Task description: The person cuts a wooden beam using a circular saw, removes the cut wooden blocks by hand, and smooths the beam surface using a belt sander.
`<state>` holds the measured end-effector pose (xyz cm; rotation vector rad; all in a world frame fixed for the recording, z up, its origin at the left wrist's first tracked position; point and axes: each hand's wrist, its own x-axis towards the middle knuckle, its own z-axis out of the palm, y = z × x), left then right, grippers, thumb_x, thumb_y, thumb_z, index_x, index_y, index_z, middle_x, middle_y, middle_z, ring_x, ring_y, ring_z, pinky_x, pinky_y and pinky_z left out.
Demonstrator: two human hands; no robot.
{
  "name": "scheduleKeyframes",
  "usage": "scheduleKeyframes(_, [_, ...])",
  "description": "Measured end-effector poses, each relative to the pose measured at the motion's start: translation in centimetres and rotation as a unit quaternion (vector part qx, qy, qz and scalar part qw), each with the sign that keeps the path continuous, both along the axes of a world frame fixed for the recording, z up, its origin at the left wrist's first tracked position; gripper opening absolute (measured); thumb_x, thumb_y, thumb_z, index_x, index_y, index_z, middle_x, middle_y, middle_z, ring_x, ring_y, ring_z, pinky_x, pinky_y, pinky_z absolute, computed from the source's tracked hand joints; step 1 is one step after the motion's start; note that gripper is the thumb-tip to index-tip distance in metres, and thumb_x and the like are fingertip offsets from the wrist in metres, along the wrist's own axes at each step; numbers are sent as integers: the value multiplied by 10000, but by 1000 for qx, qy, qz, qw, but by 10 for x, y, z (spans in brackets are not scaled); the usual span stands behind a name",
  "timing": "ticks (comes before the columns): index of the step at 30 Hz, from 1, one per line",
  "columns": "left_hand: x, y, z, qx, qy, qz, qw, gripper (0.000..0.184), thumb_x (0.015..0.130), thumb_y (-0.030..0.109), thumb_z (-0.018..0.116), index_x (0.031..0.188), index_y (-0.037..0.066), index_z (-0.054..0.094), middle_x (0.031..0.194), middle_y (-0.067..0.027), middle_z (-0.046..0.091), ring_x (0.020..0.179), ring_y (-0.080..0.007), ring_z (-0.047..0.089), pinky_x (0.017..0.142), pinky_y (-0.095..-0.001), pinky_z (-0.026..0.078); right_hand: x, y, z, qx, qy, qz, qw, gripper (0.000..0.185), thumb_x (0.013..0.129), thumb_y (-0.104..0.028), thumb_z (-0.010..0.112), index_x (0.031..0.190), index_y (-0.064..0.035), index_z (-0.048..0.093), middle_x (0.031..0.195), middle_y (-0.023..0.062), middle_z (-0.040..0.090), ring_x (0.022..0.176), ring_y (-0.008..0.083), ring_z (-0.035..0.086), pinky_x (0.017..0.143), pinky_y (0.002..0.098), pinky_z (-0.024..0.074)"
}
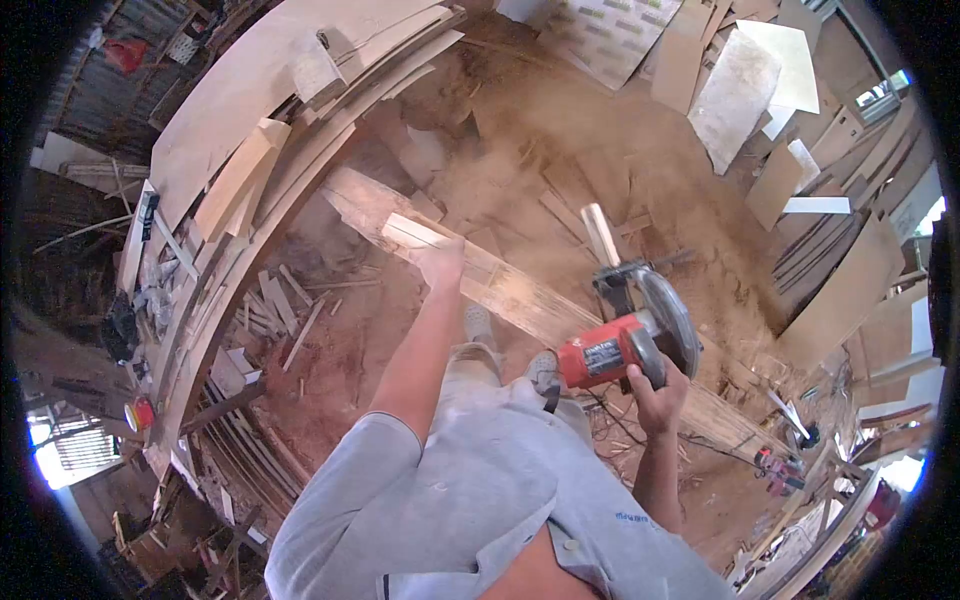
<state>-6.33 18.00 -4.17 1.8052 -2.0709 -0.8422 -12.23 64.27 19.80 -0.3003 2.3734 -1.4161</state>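
My right hand (660, 395) is closed around the handle of a red circular saw (605, 352). The saw is held over a long wooden plank (530, 300) that runs diagonally across in front of me. Its round guard (672, 318) is on the far right side of the motor. Farther up the plank, my left hand (442, 265) grips a short pale wood piece (408, 232) lying on it; the fingertips are partly hidden. Just beyond the saw, a narrow wood strip (600, 235) points away from me.
Curved stacked plywood sheets (290, 60) stand on the left, bearing a wood block (240, 180). Offcuts (285, 305) litter the dusty floor. Boards (845, 290) lean at right. A cord and another red power tool (780, 470) lie near the plank's lower right end.
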Motion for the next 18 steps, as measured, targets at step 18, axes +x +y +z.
scheduleKeyframes(18, [45,-69,120,-143,-243,-603,746,616,814,-28,725,1400,139,632,1459,-113,622,1483,-324,493,1299,-465,330,17,40,-4,36,-20,71,997,437,843,-291,881,1152,3,787,941,157,814,879,224,784,870,380,591])
